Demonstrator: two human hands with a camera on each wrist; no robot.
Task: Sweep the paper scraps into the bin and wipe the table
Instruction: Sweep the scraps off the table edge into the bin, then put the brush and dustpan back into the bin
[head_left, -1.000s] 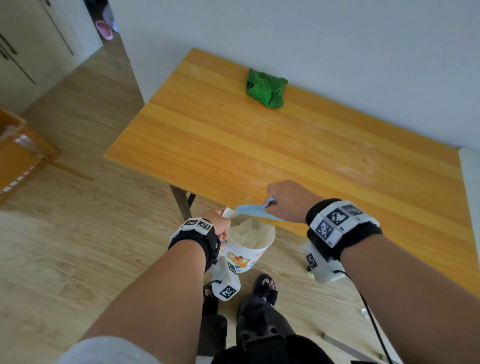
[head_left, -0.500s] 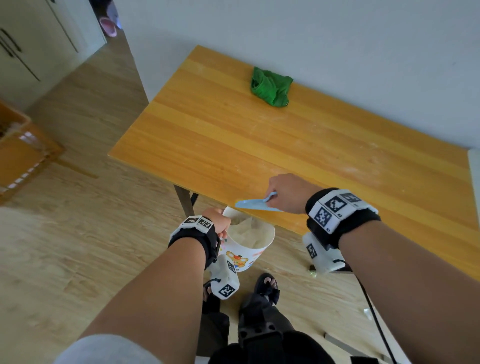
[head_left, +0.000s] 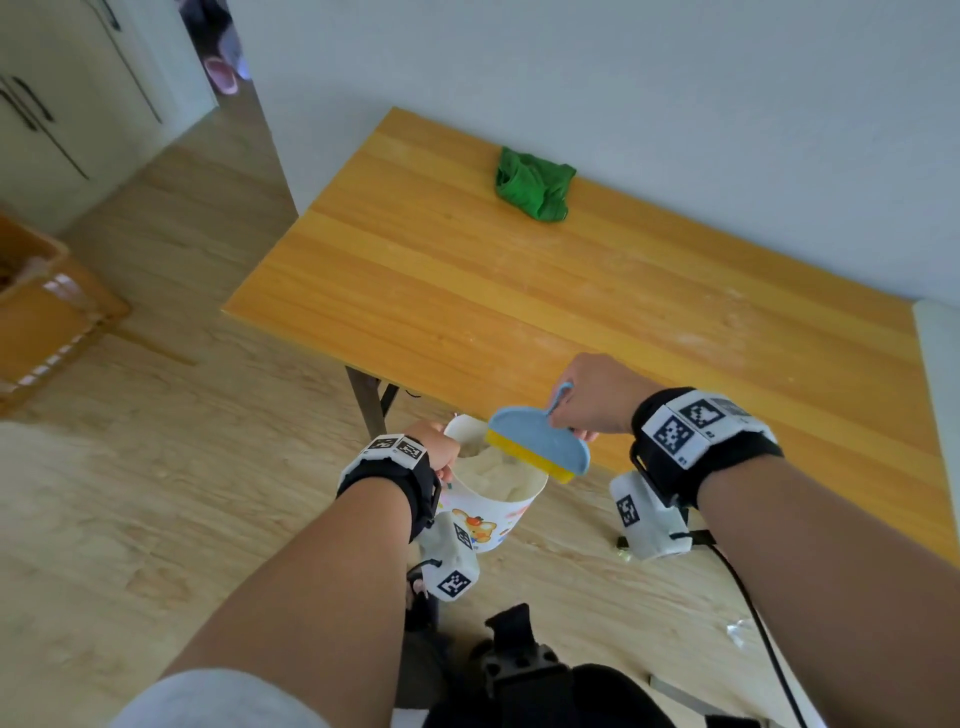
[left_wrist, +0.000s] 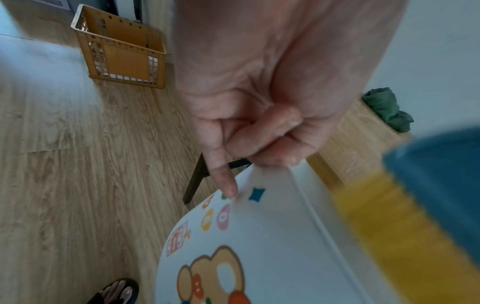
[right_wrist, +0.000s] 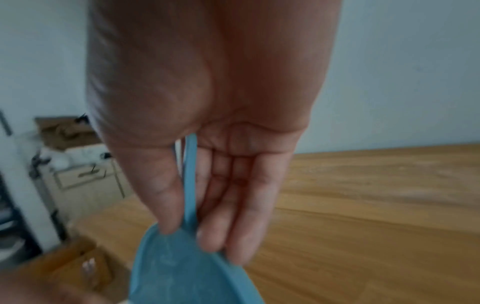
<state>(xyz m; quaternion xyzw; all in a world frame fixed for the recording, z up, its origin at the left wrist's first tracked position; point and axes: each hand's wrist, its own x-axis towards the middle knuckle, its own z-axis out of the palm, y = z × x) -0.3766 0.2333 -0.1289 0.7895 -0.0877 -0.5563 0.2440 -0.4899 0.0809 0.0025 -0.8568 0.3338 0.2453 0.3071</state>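
My left hand (head_left: 440, 451) grips the rim of a white bin (head_left: 488, 514) with cartoon stickers, held just below the front edge of the wooden table (head_left: 519, 291). Pale paper scraps (head_left: 511, 475) lie inside it. In the left wrist view the left hand (left_wrist: 262, 158) pinches the bin (left_wrist: 259, 236) at its rim. My right hand (head_left: 574, 415) holds a blue hand brush (head_left: 540, 447) with yellow bristles, tilted over the bin's mouth. Seen from the right wrist, the thumb and fingers of the right hand (right_wrist: 197, 236) pinch the thin handle of the brush (right_wrist: 188, 267).
A crumpled green cloth (head_left: 535, 189) lies at the table's far edge by the wall. An orange crate (head_left: 47, 322) stands on the floor to the left. My sandalled feet (left_wrist: 116, 292) are below the bin. A small scrap (head_left: 735, 631) lies on the floor at the right.
The brush, held flat over the bin before, has been tipped up so its yellow bristles point down over the bin. The left hand still holds the bin in place.
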